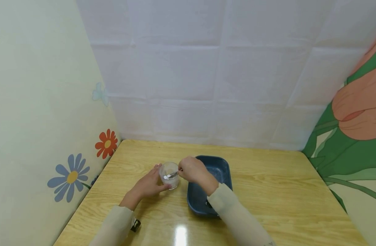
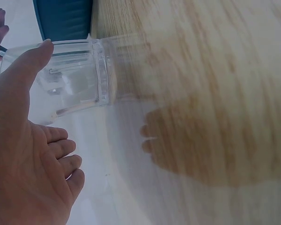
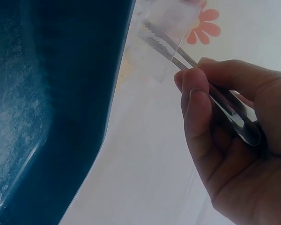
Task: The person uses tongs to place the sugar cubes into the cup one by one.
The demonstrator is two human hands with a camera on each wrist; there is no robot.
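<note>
My left hand [image 1: 148, 183] holds a clear glass [image 1: 173, 185] on the table, thumb along the near side and fingers round the far left. In the left wrist view the glass [image 2: 75, 75] overlaps the thumb, and the slightly bent fingers show beneath it. My right hand [image 1: 193, 169] pinches small metal tongs [image 3: 232, 110] between thumb and fingers. Their toothed tips reach down into the glass from its right side. A small white spot [image 1: 166, 177] shows at the tips in the head view; what it is I cannot tell.
A dark blue rectangular tray [image 1: 226, 171] stands right of the glass, beneath my right forearm. Something small and dark [image 1: 208, 204] shows in it, partly covered by the sleeve. Behind the wooden table [image 1: 277, 184] hangs a white sheet [image 1: 181, 75]; flower-painted walls flank both sides.
</note>
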